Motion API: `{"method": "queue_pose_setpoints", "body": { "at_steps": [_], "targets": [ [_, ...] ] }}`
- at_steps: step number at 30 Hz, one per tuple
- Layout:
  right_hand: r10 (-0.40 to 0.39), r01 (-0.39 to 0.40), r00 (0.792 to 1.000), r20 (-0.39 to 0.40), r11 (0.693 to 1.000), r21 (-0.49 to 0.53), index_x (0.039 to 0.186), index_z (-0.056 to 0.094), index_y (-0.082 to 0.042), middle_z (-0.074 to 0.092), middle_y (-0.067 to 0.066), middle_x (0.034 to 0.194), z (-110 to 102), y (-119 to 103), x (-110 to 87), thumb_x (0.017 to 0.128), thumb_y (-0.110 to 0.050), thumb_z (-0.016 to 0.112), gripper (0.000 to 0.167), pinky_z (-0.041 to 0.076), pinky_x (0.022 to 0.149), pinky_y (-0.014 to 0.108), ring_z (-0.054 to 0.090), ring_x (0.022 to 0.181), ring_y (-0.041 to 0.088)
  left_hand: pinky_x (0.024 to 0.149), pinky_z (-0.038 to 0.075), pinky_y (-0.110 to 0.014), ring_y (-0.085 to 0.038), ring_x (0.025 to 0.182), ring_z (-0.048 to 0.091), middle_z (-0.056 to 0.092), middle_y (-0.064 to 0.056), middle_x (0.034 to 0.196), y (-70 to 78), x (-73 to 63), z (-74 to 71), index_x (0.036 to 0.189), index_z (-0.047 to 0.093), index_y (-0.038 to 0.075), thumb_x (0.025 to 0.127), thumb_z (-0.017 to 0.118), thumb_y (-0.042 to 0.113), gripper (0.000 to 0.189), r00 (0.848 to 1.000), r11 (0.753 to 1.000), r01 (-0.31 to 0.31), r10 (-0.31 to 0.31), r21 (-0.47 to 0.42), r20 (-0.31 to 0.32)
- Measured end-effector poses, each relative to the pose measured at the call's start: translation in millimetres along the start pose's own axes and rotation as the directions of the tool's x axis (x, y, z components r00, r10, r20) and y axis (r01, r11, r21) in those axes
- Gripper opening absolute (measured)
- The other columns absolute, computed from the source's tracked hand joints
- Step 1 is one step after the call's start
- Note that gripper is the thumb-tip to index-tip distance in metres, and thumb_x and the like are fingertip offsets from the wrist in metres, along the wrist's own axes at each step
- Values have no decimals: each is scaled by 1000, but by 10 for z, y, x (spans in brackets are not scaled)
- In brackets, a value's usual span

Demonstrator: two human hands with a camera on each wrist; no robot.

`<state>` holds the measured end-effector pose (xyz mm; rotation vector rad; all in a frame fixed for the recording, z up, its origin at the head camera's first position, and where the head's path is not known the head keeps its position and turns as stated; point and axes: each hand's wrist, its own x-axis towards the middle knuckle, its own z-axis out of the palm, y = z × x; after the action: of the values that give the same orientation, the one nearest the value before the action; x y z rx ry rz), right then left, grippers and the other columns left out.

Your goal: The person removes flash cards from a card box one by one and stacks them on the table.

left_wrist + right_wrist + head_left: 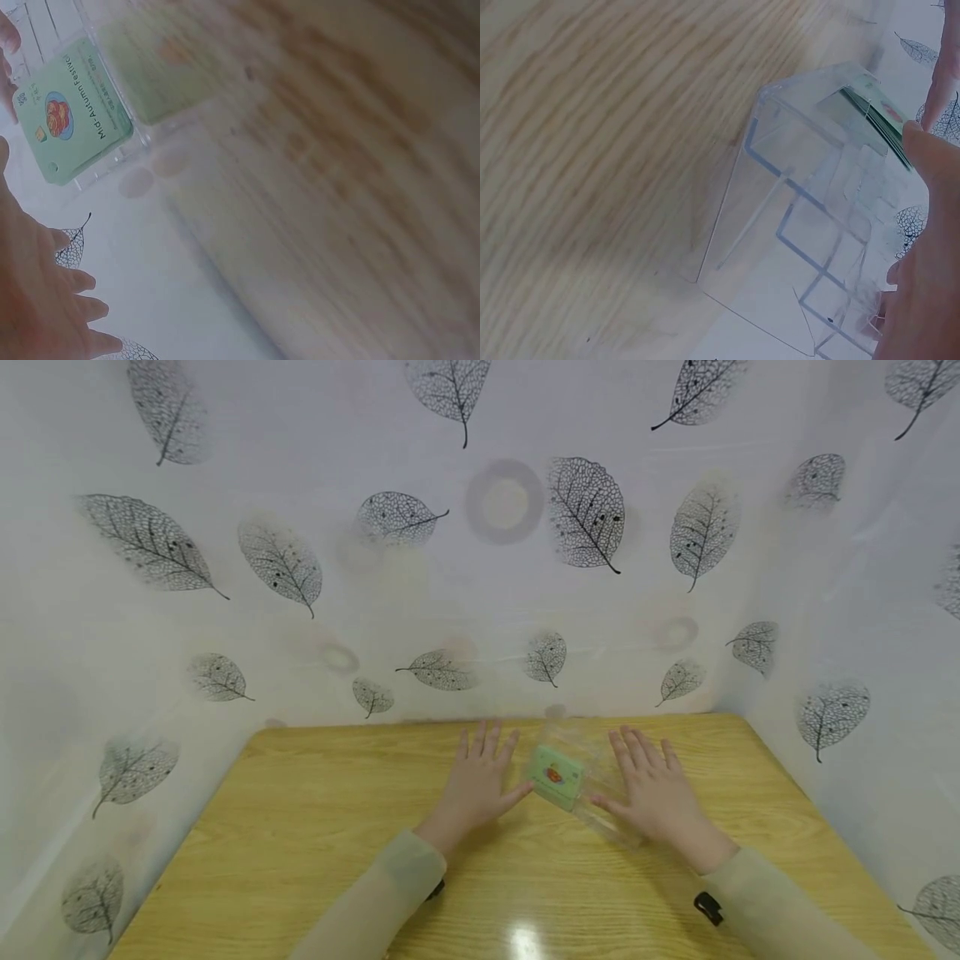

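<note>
A clear plastic stepped holder [780, 217] stands on the wooden table between the two hands. In one of its compartments sits a stack of green cards [555, 777], the front one printed "Mid-Autumn Festival" with a food picture [60, 116]. My left hand [480, 777] is spread to the left of the holder, fingers straight and thumb tip close by the cards' edge. On the other side, my right hand [656, 789] has its fingers extended and apart, with the thumb stretched toward the holder's side. Neither hand grips anything in the head view.
The wood-grain table [315, 835] ends at a back edge against a white curtain [330, 435] printed with dark skeleton leaves. The curtain also hangs along both sides. A bright light reflection lies on the table's near part.
</note>
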<state>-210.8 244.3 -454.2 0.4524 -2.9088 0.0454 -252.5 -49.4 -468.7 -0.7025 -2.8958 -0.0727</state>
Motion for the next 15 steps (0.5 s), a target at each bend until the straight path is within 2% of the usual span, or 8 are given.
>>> {"method": "queue_pose_setpoints", "body": {
  "at_steps": [10,15],
  "targets": [
    [-59,58,998,-24,998,-4,167,22,-1,26,24,173,53,-60,45,96,-66,64,105,15,130,68,28,159,46,132,12,-63,-41,165,11,17,-18,177,13,14,-9,171,17,21,104,37,75,89,1000,1000,-8,8,13,15],
    [-91,91,995,-33,996,-3,167,24,-2,25,23,174,63,-105,64,95,-66,65,105,17,130,67,27,160,44,132,16,-64,-42,165,12,16,-18,177,16,15,-23,171,18,21,104,37,75,88,1000,1000,-18,18,17,5]
  ]
}}
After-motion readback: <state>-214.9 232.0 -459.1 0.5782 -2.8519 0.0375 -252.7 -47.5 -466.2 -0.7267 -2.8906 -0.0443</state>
